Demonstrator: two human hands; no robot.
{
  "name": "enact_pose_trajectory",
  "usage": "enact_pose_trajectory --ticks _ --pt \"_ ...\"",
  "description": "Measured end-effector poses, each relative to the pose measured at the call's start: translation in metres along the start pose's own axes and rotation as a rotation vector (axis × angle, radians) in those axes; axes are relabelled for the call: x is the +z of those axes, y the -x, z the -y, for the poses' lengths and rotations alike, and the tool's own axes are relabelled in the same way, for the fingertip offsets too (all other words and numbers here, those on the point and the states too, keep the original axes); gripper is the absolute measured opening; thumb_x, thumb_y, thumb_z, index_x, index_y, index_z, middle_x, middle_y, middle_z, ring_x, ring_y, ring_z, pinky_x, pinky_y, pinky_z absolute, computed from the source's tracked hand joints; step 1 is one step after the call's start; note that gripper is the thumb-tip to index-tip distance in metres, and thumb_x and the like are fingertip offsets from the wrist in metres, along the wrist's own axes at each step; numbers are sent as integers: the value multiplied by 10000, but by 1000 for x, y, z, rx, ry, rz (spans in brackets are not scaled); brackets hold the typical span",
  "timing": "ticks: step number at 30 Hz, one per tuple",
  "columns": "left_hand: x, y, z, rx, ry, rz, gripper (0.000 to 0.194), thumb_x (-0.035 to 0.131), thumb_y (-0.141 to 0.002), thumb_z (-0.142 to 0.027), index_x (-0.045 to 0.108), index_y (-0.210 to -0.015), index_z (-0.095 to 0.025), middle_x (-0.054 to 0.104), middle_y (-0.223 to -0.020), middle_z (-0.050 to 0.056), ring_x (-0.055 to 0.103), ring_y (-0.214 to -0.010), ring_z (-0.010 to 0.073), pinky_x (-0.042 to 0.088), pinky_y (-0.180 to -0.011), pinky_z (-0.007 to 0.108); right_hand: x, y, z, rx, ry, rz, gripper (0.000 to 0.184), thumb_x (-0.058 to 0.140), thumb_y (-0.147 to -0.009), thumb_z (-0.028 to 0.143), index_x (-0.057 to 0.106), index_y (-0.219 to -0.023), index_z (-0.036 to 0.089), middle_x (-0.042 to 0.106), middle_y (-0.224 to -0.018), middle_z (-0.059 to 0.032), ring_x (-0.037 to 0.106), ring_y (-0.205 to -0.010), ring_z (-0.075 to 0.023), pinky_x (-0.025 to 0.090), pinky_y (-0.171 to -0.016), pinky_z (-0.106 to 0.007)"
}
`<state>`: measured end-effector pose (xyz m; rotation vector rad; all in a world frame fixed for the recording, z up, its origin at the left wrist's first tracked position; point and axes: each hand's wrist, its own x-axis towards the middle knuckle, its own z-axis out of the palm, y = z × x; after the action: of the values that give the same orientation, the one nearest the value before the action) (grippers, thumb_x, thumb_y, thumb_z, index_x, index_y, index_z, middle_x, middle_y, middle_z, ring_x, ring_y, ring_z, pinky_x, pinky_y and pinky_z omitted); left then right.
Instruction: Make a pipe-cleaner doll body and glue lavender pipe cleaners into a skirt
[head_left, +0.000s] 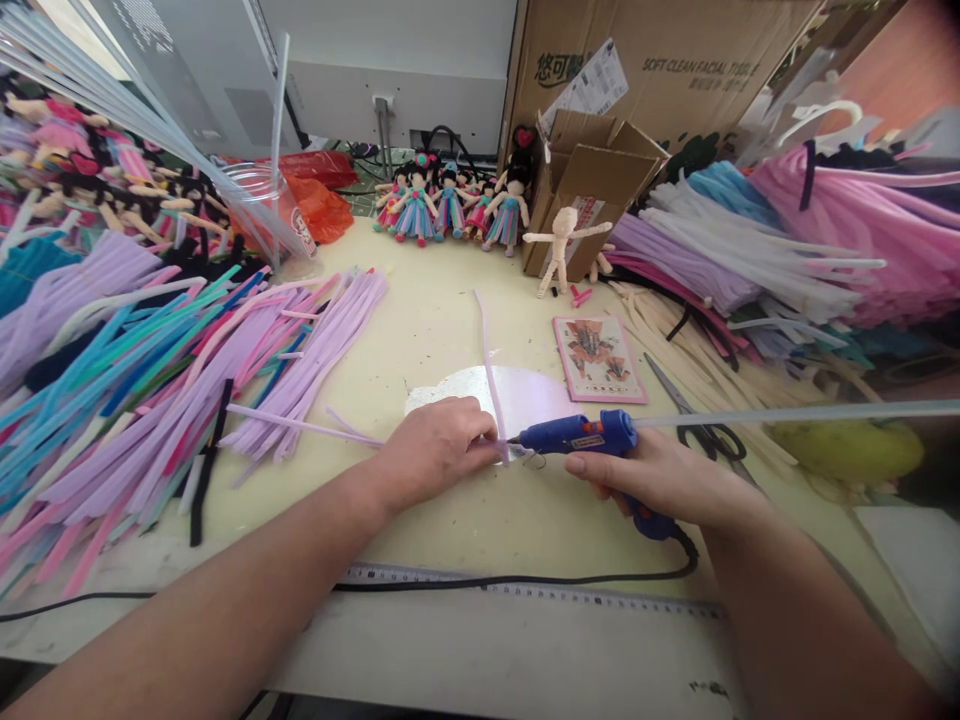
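Note:
My right hand (667,475) is wrapped round a blue hot glue gun (577,434), its nozzle pointing left. A long translucent glue stick (787,411) sticks out of the gun's back. In my left hand (442,445) the fingertips pinch a lilac pipe cleaner (489,360), right at the nozzle's tip. That strip runs upward across a shiny silver sheet (457,384) on the table. Another lilac strip (307,424) reaches out to the left from under my left hand. What exactly joins at the fingertips is partly hidden.
Bundles of coloured pipe cleaners (150,400) cover the left side; more bundles (750,240) lie right. Several small dolls (450,205) and an open carton (592,180) stand behind. Scissors (697,420) and a picture card (600,358) lie right. A black cable (525,580) crosses a ruler in front.

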<state>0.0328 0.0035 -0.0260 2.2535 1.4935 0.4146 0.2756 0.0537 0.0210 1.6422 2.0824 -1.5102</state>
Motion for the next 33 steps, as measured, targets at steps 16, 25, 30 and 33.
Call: enact_pose_trajectory --ticks 16,25,30,33 --pt "6 0 0 35 -95 -8 179 551 -925 -256 713 -917 -180 631 -877 49 572 -853 176 460 -746 291 -1 2 0 -3 12 -19 539 623 -731 712 565 -634 185 573 -561 -6 558 -472 -116 441 -421 -219" --pt "5 -1 -1 40 -69 -8 169 552 -924 -242 713 -917 -189 636 -885 49 578 -871 178 463 -764 292 1 1 2 5 27 -4 555 609 -726 735 554 -663 186 569 -576 -1 560 -484 -114 444 -429 -216" --pt "4 0 -1 62 -47 -21 204 540 -937 -309 696 -976 -183 639 -905 53 581 -888 184 469 -789 309 1 1 2 15 26 -2 550 620 -718 729 551 -655 187 564 -574 -1 558 -479 -116 443 -418 -220" --pt "3 1 -1 71 -37 -12 223 528 -942 -321 689 -1025 -190 639 -920 53 582 -901 187 468 -805 315 1 1 2 9 19 -3 545 619 -722 725 559 -667 186 574 -594 -4 558 -480 -115 443 -418 -220"
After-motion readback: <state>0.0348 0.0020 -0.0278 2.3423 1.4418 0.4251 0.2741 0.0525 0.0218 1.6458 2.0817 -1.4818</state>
